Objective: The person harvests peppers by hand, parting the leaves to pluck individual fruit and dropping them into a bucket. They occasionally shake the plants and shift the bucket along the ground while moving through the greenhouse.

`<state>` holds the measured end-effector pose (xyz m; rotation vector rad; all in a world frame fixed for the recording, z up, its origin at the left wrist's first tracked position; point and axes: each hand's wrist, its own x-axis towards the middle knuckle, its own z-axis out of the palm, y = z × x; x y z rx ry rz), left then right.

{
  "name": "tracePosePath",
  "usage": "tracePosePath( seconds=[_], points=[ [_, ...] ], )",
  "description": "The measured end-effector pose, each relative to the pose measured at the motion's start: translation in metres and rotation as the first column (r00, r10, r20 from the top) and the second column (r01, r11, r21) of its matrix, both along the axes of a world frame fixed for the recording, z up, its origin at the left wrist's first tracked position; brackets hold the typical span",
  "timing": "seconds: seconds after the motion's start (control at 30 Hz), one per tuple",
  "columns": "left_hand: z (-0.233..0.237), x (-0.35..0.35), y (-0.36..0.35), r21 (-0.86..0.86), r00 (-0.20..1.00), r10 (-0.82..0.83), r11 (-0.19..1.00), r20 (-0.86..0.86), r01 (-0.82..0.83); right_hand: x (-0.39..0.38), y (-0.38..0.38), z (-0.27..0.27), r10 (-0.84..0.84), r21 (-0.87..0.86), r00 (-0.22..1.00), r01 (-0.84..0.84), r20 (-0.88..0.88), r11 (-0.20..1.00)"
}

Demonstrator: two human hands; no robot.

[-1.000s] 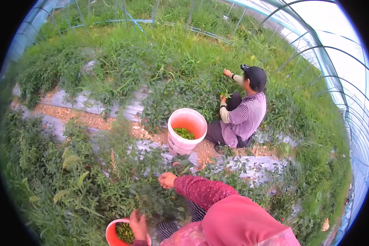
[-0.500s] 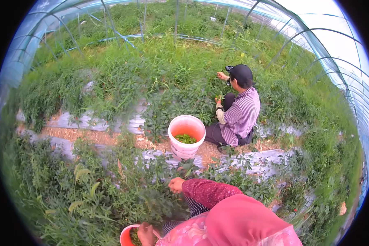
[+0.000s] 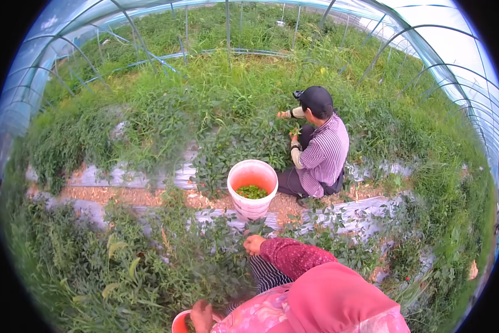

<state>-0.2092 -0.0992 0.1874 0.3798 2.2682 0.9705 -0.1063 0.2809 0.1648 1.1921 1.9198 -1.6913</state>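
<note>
My right hand (image 3: 254, 245), in a maroon dotted sleeve (image 3: 299, 255), is above leafy green plants (image 3: 221, 250) near my striped trouser leg (image 3: 265, 273). Its fingers are curled; anything between them is too small to make out. At the bottom edge, my left hand (image 3: 201, 316) is at the rim of a small red bucket (image 3: 179, 323). That hand covers most of the bucket's opening, and its fingers are not clear enough to show a grip. Pink cloth (image 3: 338, 299) hides part of my body.
A large pale bucket (image 3: 251, 208) holding green produce (image 3: 252, 192) stands ahead on the path (image 3: 285, 205). Beside it sits a person in a striped shirt (image 3: 327, 150), hands among the plants. Plastic mulch (image 3: 360, 219) lines the rows, under greenhouse hoops (image 3: 382, 47).
My right hand has shifted right and slightly up. My left hand and the small bucket appear a little further right. The seated person's far hand has moved lower and left, towards the plants.
</note>
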Motion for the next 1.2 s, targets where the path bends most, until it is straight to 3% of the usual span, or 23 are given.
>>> tracePosePath(
  seconds=[0.13, 0.37, 0.47, 0.53, 0.67, 0.73, 0.87, 1.03, 1.1, 1.17, 1.2],
  points=[
    [0.017, 0.008, 0.007, 0.015, 0.995, -0.065, 0.998, -0.075, 0.067, 0.005, -0.003, -0.004, -0.015, -0.013, 1.000, 0.015, 0.010, 1.000],
    [0.033, 0.011, 0.006, 0.028, 0.997, -0.034, 0.999, -0.071, 0.036, 0.006, -0.013, 0.000, 0.025, 0.036, 1.000, -0.025, 0.003, 0.999],
    [0.027, 0.011, -0.007, 0.028, 0.994, 0.074, 0.997, 0.080, -0.076, 0.005, -0.022, 0.009, 0.073, 0.072, 0.997, -0.072, -0.005, 0.995],
    [0.024, 0.016, -0.017, 0.059, 0.997, 0.014, 0.998, -0.078, -0.009, 0.006, -0.029, 0.013, 0.109, 0.098, 0.994, -0.109, -0.002, 0.989],
    [0.039, 0.026, -0.037, 0.023, 0.997, 0.029, 0.999, -0.073, -0.027, 0.006, -0.048, 0.024, 0.157, 0.132, 0.988, -0.154, -0.010, 0.979],
    [0.029, 0.027, -0.052, 0.093, 0.994, 0.108, 0.990, -0.003, -0.107, 0.006, -0.057, 0.031, 0.170, 0.143, 0.985, -0.167, -0.013, 0.976],
    [0.035, 0.034, -0.069, 0.077, 0.991, 0.128, 0.989, -0.045, -0.125, 0.011, -0.079, 0.035, 0.181, 0.123, 0.982, -0.173, -0.056, 0.977],
    [0.008, 0.030, -0.087, 0.122, 0.977, 0.172, 0.975, 0.126, -0.187, 0.022, -0.092, 0.028, 0.184, 0.099, 0.982, -0.179, -0.048, 0.979],
    [0.014, 0.031, -0.087, 0.089, 0.984, 0.156, 0.983, 0.084, -0.164, 0.023, -0.089, 0.023, 0.385, 0.278, 0.923, -0.371, 0.005, 0.886],
    [0.016, 0.030, -0.085, 0.054, 0.989, 0.141, 0.988, 0.042, -0.144, 0.017, -0.087, 0.019, 0.338, 0.210, 0.940, -0.341, 0.051, 0.916],
    [0.008, 0.029, -0.086, 0.059, 0.987, 0.150, 0.986, 0.054, -0.153, 0.013, -0.083, 0.016, 0.401, 0.318, 0.915, -0.394, 0.046, 0.862]
  ],
)
